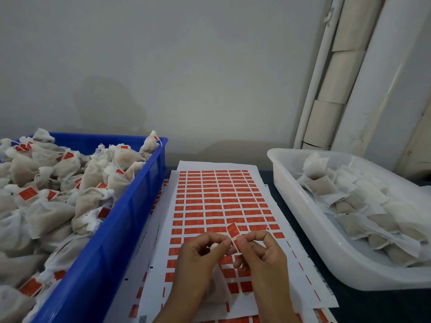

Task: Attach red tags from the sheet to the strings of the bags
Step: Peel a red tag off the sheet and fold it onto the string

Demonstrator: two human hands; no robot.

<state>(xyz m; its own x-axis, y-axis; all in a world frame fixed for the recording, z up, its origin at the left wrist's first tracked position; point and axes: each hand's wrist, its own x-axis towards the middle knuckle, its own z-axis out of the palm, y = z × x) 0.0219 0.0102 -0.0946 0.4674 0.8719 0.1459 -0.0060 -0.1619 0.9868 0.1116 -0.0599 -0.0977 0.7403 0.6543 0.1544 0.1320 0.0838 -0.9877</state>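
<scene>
Both hands pinching one red tag (234, 231) over sheet (219, 206), left hand (198, 257), right hand (263, 255), tag long axis 11-to-5 o'clock, print unreadable, bag (215, 287) hanging beneath hands

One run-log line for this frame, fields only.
step: tagging | left hand: holds bag | right hand: pinches red tag | over sheet | tagged: blue crate | untagged: white tub

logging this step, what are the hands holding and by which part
Both the left hand and right hand pinch a red tag at its lower end; a bag hangs below.
</scene>
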